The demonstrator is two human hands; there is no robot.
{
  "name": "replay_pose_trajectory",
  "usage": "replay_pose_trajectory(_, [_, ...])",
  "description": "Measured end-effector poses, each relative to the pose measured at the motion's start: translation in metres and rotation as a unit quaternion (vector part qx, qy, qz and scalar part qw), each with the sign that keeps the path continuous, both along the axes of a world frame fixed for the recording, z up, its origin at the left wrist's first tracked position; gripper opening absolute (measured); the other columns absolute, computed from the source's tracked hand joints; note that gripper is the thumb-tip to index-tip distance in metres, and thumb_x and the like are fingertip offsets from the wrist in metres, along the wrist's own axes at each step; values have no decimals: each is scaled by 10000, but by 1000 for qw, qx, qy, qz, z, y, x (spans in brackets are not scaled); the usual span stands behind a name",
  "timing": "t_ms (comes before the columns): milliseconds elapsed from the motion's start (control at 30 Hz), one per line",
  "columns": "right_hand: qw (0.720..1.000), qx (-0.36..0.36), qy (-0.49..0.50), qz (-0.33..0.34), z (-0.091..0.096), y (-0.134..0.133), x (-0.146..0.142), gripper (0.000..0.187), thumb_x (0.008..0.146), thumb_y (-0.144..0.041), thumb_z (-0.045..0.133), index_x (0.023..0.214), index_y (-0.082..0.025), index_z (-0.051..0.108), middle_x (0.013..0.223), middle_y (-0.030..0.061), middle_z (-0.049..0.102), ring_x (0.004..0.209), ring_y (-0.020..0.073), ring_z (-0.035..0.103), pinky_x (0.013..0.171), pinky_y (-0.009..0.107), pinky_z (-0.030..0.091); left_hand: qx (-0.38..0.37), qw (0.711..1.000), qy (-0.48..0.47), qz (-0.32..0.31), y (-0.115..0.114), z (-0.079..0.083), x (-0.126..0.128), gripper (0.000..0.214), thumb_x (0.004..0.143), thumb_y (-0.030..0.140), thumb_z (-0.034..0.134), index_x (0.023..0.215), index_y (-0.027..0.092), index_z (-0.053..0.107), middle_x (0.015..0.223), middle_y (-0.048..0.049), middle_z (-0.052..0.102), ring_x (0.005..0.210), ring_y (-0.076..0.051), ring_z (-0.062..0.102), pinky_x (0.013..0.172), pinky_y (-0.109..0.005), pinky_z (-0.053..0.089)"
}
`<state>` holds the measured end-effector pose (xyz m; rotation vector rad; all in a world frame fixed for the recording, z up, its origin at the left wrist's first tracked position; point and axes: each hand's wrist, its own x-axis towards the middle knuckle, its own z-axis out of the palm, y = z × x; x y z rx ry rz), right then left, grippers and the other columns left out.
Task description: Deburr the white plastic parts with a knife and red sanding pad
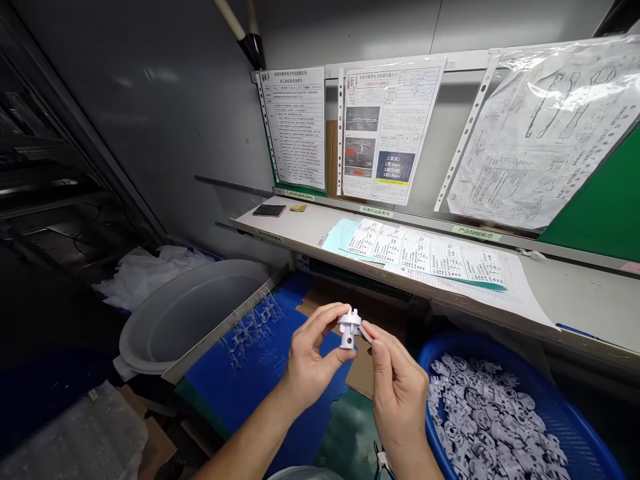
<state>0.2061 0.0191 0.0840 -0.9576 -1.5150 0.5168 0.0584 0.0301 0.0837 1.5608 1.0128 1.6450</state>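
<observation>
My left hand (313, 357) pinches a small white plastic part (349, 328) between thumb and fingertips, holding it up over the blue mat (240, 387). My right hand (395, 390) is closed beside it, its fingertips touching the part's right side; a thin tool may be in them, too small to tell. A blue basket (590, 433) full of several similar white parts sits just right of my right hand.
A large grey round tub (175, 313) stands at the left. Several clear plastic sprue pieces (250, 327) lie on the mat. A shelf (575, 293) with papers (430, 257) runs behind, and instruction sheets (385, 127) hang above. A dark phone (269, 210) lies on the shelf's left end.
</observation>
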Motion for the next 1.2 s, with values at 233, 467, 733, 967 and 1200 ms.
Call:
replay_pose_trajectory(233, [997,54,-26,38,22,-2,15,266,975,-208,482,1054,-236,735,1054,54,739,994,192,702,848,304,589,-17,1000,9,10,-1,0,-8,531,749,162,787,1253,280,666,1249,-99,649,1143,-291,616,983,-396,517])
replay_pose_trajectory(467, [994,35,-100,39,-6,25,11,280,986,-271,469,923,-212,735,887,46,728,826,159,698,730,251,567,-24,992,-104,-65,-6,-3,-5,448,746,210,804,1182,246,708,1265,-107,619,1146,-274,598,951,-333,519])
replay_pose_trajectory(733, [996,-74,-9,52,-14,23,18,340,989,-382,460,935,-200,742,777,15,715,657,138,642,606,224,513,-22,995,-58,-78,-1,-7,-8,506,764,225,791,1251,279,666,1265,-99,589,1134,-271,587,969,-349,491])
replay_pose_trajectory(967, [999,-5,14,45,24,8,20,267,984,-296,480,958,-205,730,852,39,728,772,170,688,642,247,537,6,996,79,-35,2,-2,-10,445,771,181,767,1200,279,702,1212,-110,643,1142,-305,586,989,-420,478])
replay_pose_trajectory(1200, [978,100,-170,62,13,23,23,184,973,-254,527,972,-213,707,901,52,716,851,184,658,736,310,552,-17,997,-55,-52,-6,-3,-12,458,736,194,807,1177,258,702,1261,-108,637,1139,-290,606,986,-384,493])
